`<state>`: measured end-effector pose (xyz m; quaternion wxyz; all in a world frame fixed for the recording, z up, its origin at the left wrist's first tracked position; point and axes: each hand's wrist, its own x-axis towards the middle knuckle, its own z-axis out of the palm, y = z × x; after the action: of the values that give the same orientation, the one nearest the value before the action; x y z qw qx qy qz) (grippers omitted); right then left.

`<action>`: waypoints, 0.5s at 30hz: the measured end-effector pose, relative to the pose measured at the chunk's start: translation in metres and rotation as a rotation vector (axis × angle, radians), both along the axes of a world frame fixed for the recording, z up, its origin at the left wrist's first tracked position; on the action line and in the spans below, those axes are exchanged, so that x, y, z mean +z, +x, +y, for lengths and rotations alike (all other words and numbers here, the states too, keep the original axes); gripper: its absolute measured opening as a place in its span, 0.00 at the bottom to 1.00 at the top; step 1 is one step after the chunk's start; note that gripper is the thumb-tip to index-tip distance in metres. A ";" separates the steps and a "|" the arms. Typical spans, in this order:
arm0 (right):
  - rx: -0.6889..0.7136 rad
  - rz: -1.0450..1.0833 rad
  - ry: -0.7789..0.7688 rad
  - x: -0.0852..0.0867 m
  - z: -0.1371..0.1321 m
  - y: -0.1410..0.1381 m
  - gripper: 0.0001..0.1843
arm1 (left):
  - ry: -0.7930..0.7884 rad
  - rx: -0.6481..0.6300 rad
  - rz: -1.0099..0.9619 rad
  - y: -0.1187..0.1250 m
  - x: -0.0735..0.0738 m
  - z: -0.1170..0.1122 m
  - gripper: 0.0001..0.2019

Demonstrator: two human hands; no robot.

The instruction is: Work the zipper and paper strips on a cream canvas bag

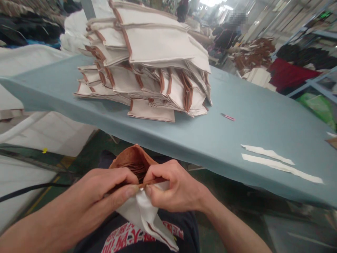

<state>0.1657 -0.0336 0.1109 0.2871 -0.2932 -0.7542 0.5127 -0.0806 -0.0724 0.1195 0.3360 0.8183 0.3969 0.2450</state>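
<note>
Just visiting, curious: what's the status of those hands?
Left hand, right hand pinching the edge of a cream-and-brown fabric piece. Nothing blocking them. Stack of similar pieces on the table ahead.

Cream canvas bag (142, 207), tan-bound edge, brown lining bunched open above, pinched in mid-air

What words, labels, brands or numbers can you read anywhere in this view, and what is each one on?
Red and white print on the black T-shirt: partly hidden and too blurred to read.
No other readable text shows.
</note>
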 end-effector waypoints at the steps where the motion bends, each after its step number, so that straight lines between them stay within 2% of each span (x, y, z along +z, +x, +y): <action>1: -0.008 -0.004 0.057 0.000 -0.002 -0.001 0.05 | 0.034 -0.024 0.014 0.000 -0.001 0.002 0.22; 5: -0.030 -0.002 0.234 -0.005 -0.009 -0.003 0.07 | 0.360 -0.074 0.028 -0.002 -0.019 0.006 0.23; 7: -0.025 -0.011 0.278 -0.009 -0.011 -0.002 0.08 | 0.459 -0.070 0.015 -0.007 -0.031 0.004 0.22; 8: -0.018 -0.021 0.286 -0.010 -0.011 -0.002 0.08 | 0.457 -0.071 0.010 -0.009 -0.036 0.003 0.21; 10: -0.001 -0.044 0.290 -0.010 -0.010 0.000 0.08 | 0.354 -0.087 0.012 -0.014 -0.039 0.001 0.20; 13: 0.042 -0.057 0.325 -0.007 -0.007 0.001 0.08 | 0.124 -0.110 0.020 -0.016 -0.029 0.003 0.19; 15: 0.065 -0.075 0.349 -0.004 -0.006 0.001 0.07 | 0.051 -0.108 0.035 -0.012 -0.019 0.005 0.22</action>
<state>0.1668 -0.0392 0.1067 0.2887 -0.2332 -0.8509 0.3718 -0.0921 -0.0671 0.1001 0.3207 0.8509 0.3517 0.2224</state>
